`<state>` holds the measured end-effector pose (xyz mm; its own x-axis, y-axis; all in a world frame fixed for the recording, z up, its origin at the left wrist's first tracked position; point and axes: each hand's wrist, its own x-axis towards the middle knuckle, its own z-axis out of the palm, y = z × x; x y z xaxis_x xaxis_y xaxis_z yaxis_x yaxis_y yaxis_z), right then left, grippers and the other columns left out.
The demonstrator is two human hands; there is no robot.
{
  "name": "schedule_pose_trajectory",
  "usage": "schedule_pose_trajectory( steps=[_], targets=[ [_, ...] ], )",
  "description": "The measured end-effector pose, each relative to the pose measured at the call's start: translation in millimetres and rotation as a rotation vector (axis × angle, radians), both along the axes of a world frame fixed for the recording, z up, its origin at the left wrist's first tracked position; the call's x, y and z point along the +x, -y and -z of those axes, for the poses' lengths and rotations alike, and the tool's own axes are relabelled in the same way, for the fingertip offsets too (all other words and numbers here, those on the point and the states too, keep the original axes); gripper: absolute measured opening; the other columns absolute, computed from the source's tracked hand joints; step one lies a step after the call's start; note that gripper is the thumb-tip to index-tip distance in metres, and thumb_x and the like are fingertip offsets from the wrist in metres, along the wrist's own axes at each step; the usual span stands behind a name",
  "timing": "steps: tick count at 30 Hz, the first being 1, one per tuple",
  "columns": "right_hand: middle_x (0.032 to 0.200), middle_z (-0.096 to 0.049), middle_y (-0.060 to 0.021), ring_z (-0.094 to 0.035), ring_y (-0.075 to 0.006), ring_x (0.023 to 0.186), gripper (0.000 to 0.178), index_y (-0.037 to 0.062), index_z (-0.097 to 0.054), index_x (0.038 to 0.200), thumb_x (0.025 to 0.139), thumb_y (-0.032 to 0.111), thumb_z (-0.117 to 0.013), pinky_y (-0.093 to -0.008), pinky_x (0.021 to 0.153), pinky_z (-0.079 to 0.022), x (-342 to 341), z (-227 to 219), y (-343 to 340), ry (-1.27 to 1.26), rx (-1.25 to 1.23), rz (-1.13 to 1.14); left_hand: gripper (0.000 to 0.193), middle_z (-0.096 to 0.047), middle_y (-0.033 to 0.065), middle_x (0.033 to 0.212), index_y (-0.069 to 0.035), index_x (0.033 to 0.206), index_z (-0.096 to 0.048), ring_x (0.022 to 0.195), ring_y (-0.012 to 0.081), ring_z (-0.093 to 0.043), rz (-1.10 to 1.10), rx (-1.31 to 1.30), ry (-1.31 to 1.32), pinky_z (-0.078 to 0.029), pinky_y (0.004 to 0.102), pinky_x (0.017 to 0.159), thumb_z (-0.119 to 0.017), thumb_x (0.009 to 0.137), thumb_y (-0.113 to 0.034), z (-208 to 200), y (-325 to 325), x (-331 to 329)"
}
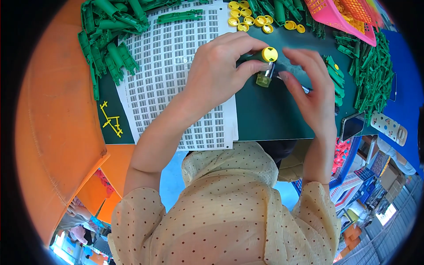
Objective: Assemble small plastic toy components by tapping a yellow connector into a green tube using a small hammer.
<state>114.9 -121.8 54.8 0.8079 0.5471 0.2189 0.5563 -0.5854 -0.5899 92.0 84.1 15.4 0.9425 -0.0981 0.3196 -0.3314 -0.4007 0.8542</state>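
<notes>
My left hand (pixel 221 66) is closed, thumb and fingers pinching a small plastic assembly. A round yellow cap (pixel 270 54) with dark cut-outs tops it, and a translucent yellow-green piece (pixel 263 80) shows below my thumb. A shiny, dark part lies between them; the rest is hidden by my fingers. Just to the right, my right hand (pixel 311 81) is curled, thumb and forefinger apart at the tips. A thin metallic rod (pixel 305 89) runs behind its thumb towards the assembly, seemingly held in this hand; its exact kind is unclear. Loose yellow caps (pixel 248 20) lie beyond both hands.
Under my left forearm lies a printed label sheet (pixel 161 84). Green plastic parts are heaped at the left (pixel 112 26) and right (pixel 373 75). A pink basket (pixel 329 17) stands far right. Yellow sprue (pixel 112 121) lies near left, a phone (pixel 352 126) at the right edge.
</notes>
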Motion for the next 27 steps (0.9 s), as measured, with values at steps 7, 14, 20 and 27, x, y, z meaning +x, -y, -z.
schedule_pose_trajectory(
  steps=[7, 14, 20, 27],
  targets=[
    [0.093, -0.057, -0.0115, -0.058, -0.0322, 0.091, 0.025, 0.0038, -0.060, 0.106, 0.082, 0.005, -0.068, -0.0390, 0.075, -0.047, -24, 16, 25, 0.103, -0.452, 0.086, 0.027, -0.067, 0.0058, 0.090, 0.001, 0.102, -0.068, 0.083, 0.0145, -0.064, 0.003, -0.016, -0.045, -0.052, 0.0260, 0.073, -0.075, 0.075, 0.000, 0, 3, 1],
    [0.075, -0.052, -0.0026, -0.055, -0.0122, 0.067, 0.017, 0.0028, -0.059, 0.110, 0.094, 0.008, -0.060, -0.0278, 0.057, -0.043, -56, 12, 52, -0.130, 0.019, 0.373, 0.024, -0.067, 0.0059, 0.087, -0.003, 0.098, -0.069, 0.079, 0.0186, -0.063, -0.001, -0.107, -0.012, -0.051, 0.0282, 0.070, -0.077, 0.075, -0.006, 1, 9, -5],
    [0.073, -0.049, 0.0055, -0.038, 0.0000, 0.060, 0.027, -0.0012, -0.056, 0.121, 0.098, 0.014, -0.055, -0.0151, 0.053, -0.028, -72, -28, 48, -0.534, 0.508, 0.367, 0.027, -0.068, 0.0057, 0.091, -0.003, 0.099, -0.069, 0.083, 0.0153, -0.065, 0.154, -0.101, -0.046, -0.053, 0.0259, 0.075, -0.079, 0.074, -0.003, 0, 24, -18],
    [0.092, -0.054, 0.0038, -0.033, 0.0019, 0.057, 0.042, 0.0031, -0.059, 0.112, 0.076, 0.006, -0.081, -0.0153, 0.051, -0.026, -64, -11, 13, -0.407, 0.468, 0.384, 0.029, -0.067, 0.0070, 0.085, -0.004, 0.096, -0.069, 0.079, 0.0210, -0.065, 0.196, -0.041, 0.052, -0.052, 0.0292, 0.070, -0.080, 0.069, -0.005, 3, 35, -24]
  ],
)
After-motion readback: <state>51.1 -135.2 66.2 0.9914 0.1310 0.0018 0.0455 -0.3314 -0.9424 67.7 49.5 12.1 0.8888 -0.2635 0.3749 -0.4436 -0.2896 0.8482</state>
